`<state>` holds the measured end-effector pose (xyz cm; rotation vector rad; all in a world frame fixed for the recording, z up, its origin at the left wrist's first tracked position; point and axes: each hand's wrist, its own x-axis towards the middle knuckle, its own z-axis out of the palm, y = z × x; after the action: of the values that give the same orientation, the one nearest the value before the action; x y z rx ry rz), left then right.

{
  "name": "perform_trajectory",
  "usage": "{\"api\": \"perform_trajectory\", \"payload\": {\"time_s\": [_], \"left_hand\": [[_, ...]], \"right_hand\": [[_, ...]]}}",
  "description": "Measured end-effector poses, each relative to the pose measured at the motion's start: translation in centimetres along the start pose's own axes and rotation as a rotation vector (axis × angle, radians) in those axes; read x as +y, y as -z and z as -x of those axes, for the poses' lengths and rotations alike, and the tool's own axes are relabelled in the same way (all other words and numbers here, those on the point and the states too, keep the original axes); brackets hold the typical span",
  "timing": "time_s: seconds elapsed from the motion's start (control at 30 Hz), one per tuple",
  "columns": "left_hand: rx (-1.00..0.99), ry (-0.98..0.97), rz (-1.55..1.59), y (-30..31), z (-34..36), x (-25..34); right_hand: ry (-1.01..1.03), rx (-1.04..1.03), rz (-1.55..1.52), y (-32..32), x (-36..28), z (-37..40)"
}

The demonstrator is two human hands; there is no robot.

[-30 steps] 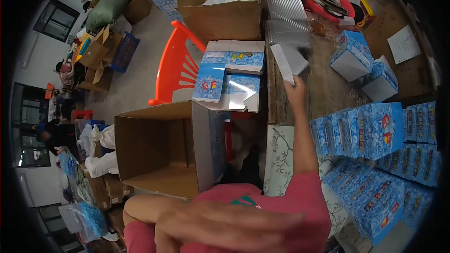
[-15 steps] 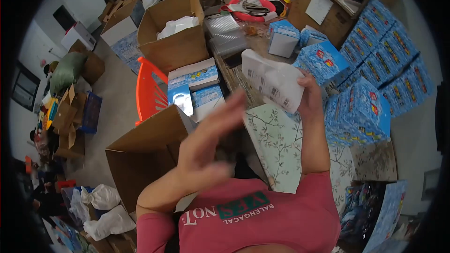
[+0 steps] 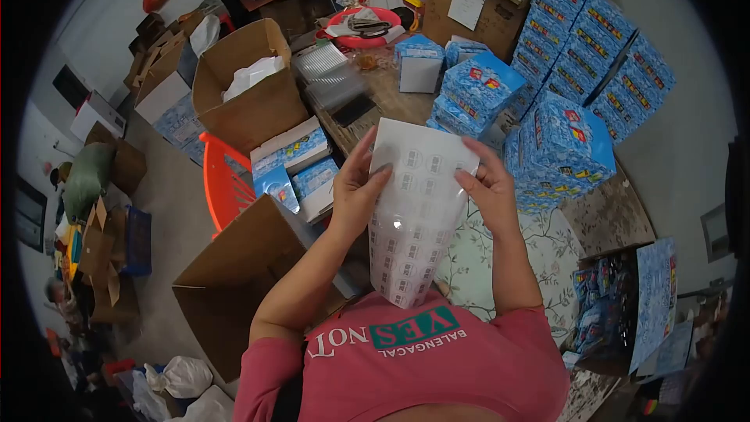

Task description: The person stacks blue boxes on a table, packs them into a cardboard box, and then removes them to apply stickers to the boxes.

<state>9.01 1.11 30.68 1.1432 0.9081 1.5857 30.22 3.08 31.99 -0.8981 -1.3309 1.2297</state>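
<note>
Ahead of me and to my right, one wooden worktable (image 3: 398, 98), bare boards, with one floral-patterned surface (image 3: 555, 258) on the near side. Beyond, at right, blue boxes (image 3: 590, 43) piled in at least three columns; individual boxes overlap too much for a sure count. Left side, nearest: two brown cartons with gaping tops, the near carton (image 3: 226, 281) turned toward me, the far carton (image 3: 254, 117) with one white bag (image 3: 254, 74) inside. One orange chair (image 3: 209, 176) stands between them. Next down in size, one blue stack (image 3: 566, 141) by the floral surface, box total unclear; one smaller blue pile (image 3: 476, 86) beside it, farther in. Behind that pile, two blue-and-white boxes, the left box (image 3: 419, 70) with its white side toward me, the right box (image 3: 465, 49) partly hidden. One round red tray (image 3: 391, 16) farther back; one yellow tub (image 3: 412, 0) near it. One label sheet (image 3: 422, 203), possibly several layered (cannot tell), is up before my chest, lower end close to my shirt, small dark prints in rows; glare spoils a full tally. Two hands on it: my left hand (image 3: 358, 187) pinches its left edge, my right hand (image 3: 491, 184) grips the upper right edge, thumb on the face.
</note>
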Motion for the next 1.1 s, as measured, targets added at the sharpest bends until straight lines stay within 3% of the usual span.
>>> {"api": "perform_trajectory", "payload": {"time_s": [0.03,0.23,0.4,0.43,0.5,0.53,0.6,0.63,0.7,0.73,0.8,0.87,0.93,1.07,1.1], "left_hand": [[-0.044,-0.004,-0.017,0.0,-0.6,-0.1],[-0.167,0.138,0.081,0.4,-4.6,0.0],[-0.25,0.211,-0.154,2.5,-6.5,-2.8],[-0.237,0.212,-0.156,2.8,-6.7,-3.0],[0.014,0.187,-0.645,2.6,-7.0,-3.4],[0.027,0.189,-0.648,1.7,-7.0,-2.2],[0.187,-0.798,-1.436,-0.2,-6.7,0.0],[0.195,-0.785,-1.447,-0.4,-6.7,-0.3],[-0.124,-0.799,-1.213,-0.4,-6.8,-1.1],[-0.116,-0.793,-1.218,0.0,-6.9,-1.8],[-0.277,-0.509,-1.138,0.6,-6.9,-2.9],[-0.312,-0.456,-1.083,0.5,-6.9,-2.9],[-0.355,-0.403,-1.025,0.0,-6.9,-2.3],[-0.417,-0.245,-0.875,-0.8,-6.6,-1.2],[-0.404,-0.188,-0.779,-1.0,-6.5,-1.1]], "right_hand": [[-0.011,-0.058,0.161,0.6,0.6,-0.2],[0.036,-0.106,0.218,2.6,1.1,-3.4],[0.007,-0.029,0.285,2.0,2.1,-5.2],[-0.007,0.013,0.378,1.6,2.6,-5.3],[0.042,0.025,0.447,0.3,3.6,-5.6],[0.094,0.05,0.519,-0.2,4.1,-5.7],[0.088,0.034,0.435,-1.1,4.9,-5.8],[0.083,0.031,0.356,-1.5,5.2,-5.7],[0.073,0.002,0.296,-1.8,5.6,-5.5],[0.071,-0.007,0.241,-1.8,5.6,-5.5],[0.105,-0.019,0.354,-1.4,4.7,-5.7],[0.131,-0.016,0.469,-0.7,3.6,-6.0],[0.637,-0.072,0.87,0.2,2.9,-6.6],[0.529,-0.199,0.777,0.9,2.8,-6.5],[0.374,-0.216,0.659,0.8,2.7,-6.3]]}}
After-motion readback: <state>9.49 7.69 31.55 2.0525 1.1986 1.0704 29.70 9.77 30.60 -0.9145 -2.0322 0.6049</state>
